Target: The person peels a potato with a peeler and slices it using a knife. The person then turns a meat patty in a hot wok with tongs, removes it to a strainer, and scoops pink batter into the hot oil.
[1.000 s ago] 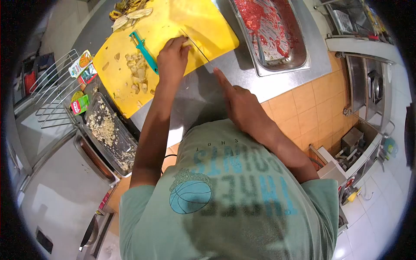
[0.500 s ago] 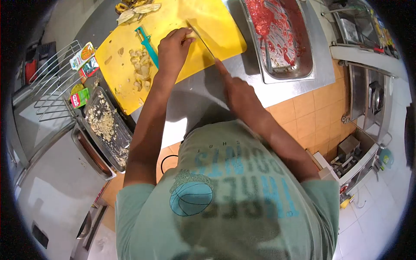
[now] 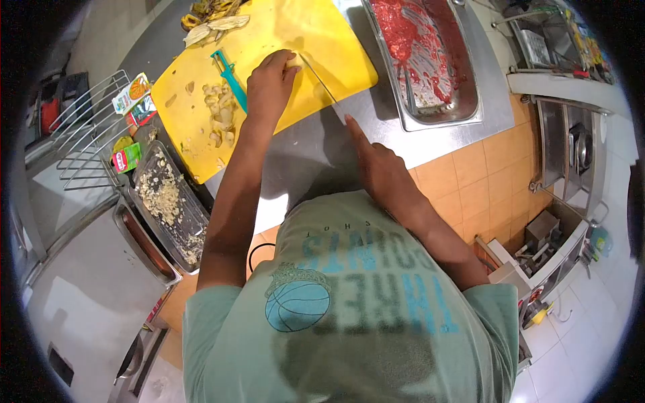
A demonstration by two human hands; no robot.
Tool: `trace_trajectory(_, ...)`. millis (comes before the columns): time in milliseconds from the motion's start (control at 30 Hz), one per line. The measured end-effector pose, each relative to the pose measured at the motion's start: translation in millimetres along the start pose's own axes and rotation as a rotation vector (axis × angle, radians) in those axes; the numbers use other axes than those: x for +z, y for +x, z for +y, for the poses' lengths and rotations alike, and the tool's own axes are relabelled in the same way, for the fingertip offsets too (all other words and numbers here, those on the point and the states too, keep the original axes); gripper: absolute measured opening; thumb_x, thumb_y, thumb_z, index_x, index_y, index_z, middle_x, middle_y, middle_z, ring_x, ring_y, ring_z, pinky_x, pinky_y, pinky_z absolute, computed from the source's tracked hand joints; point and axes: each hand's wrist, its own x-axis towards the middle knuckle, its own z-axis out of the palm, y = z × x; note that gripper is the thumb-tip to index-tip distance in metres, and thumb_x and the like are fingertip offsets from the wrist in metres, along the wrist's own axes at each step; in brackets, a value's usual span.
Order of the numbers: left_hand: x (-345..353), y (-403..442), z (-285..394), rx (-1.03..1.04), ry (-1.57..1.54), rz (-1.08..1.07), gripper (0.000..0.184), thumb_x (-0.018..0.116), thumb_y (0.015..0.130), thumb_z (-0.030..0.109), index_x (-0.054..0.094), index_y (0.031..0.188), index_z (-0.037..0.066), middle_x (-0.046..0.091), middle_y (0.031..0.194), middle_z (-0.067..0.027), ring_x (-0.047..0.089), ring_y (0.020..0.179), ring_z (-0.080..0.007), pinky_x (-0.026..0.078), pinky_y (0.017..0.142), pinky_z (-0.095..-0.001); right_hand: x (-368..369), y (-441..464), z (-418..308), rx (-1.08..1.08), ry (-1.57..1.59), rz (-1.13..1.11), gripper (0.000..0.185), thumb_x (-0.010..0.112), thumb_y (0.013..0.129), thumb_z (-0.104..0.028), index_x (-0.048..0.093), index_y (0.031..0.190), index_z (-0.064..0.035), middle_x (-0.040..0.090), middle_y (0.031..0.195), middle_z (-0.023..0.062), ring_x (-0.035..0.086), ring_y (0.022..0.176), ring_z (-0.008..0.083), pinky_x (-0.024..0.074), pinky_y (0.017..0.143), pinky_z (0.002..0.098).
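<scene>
A knife (image 3: 320,81) is held by its handle in my right hand (image 3: 384,168), index finger stretched along it. Its blade reaches over the near edge of the yellow cutting board (image 3: 342,50). Just left of the blade, my left hand (image 3: 270,84) is closed with bent fingertips on a small pale piece (image 3: 293,62), mostly hidden by the fingers. Beside that hand lies a teal peeler (image 3: 230,79). Further left on the board is a pile of pale chopped pieces or scraps (image 3: 220,111). Dark and pale peels (image 3: 213,28) rest at the far edge.
Right of the board stands a metal tray with red residue (image 3: 430,57) and a utensil inside. At left are a tray of pale crumbled bits (image 3: 161,195), a green packet (image 3: 126,158), another packet (image 3: 132,95) and a wire rack (image 3: 84,151). A shelf unit (image 3: 574,144) stands far right.
Since the previous frame, my right hand and the knife have drawn back slightly toward my body. My left hand keeps its place beside the blade. The whole view has shifted a little.
</scene>
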Motion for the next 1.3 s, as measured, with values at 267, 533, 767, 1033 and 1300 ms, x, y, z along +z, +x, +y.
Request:
trace_trajectory(267, -2, -13, 2, 0.02, 0.082, 0.014, 0.022, 0.068, 0.082, 0.013, 0.063, 0.101, 0.004, 0.066, 0.092, -0.0155, 0.066, 0.076, -0.029, 0.052, 0.067, -0.0364, -8, -3, -1, -0.038, 0.061, 0.022, 0.063, 0.045, 0.089, -0.003, 0.022, 0.146, -0.0157, 0.059, 0.076, 0.0241, 0.059, 0.072, 0.0419, 0.0451, 0.065, 0.0516)
trace_trajectory(533, 0, -23, -1, 0.007, 0.037, 0.07, 0.021, 0.066, 0.083, 0.013, 0.063, 0.101, 0.003, 0.067, 0.094, -0.0154, 0.066, 0.081, -0.0302, 0.053, 0.072, -0.0362, -15, -6, -19, -0.073, -0.002, -0.049, 0.074, 0.047, 0.082, 0.002, 0.02, 0.147, -0.019, 0.059, 0.087, 0.0248, 0.06, 0.08, 0.0432, 0.0498, 0.071, 0.0511)
trace_trajectory(767, -1, -21, 0, -0.01, 0.012, 0.075, 0.017, 0.067, 0.081, 0.012, 0.064, 0.096, 0.003, 0.066, 0.089, -0.0131, 0.065, 0.08, -0.0294, 0.052, 0.07, -0.0369, -10, -4, -23, -0.053, -0.036, -0.048, 0.075, 0.048, 0.081, 0.003, 0.019, 0.147, -0.0191, 0.059, 0.085, 0.0255, 0.061, 0.077, 0.0441, 0.0505, 0.069, 0.0515)
trace_trajectory(1033, -4, -18, -1, -0.038, 0.005, 0.045, 0.012, 0.068, 0.079, 0.012, 0.065, 0.085, 0.002, 0.065, 0.082, -0.0124, 0.064, 0.074, -0.0294, 0.051, 0.066, -0.0372, -3, -3, -27, -0.019, -0.066, -0.044, 0.074, 0.047, 0.082, 0.003, 0.019, 0.147, -0.0194, 0.06, 0.083, 0.0261, 0.061, 0.071, 0.0451, 0.051, 0.065, 0.0524)
trace_trajectory(1300, -1, -20, -8, 0.02, -0.015, 0.074, 0.012, 0.067, 0.079, 0.01, 0.065, 0.089, 0.002, 0.065, 0.084, -0.0132, 0.064, 0.075, -0.0295, 0.051, 0.066, -0.0364, 27, 28, -11, -0.056, 0.055, 0.018, 0.07, 0.047, 0.085, 0.001, 0.02, 0.148, -0.0171, 0.059, 0.074, 0.0245, 0.06, 0.071, 0.0415, 0.0466, 0.065, 0.0502)
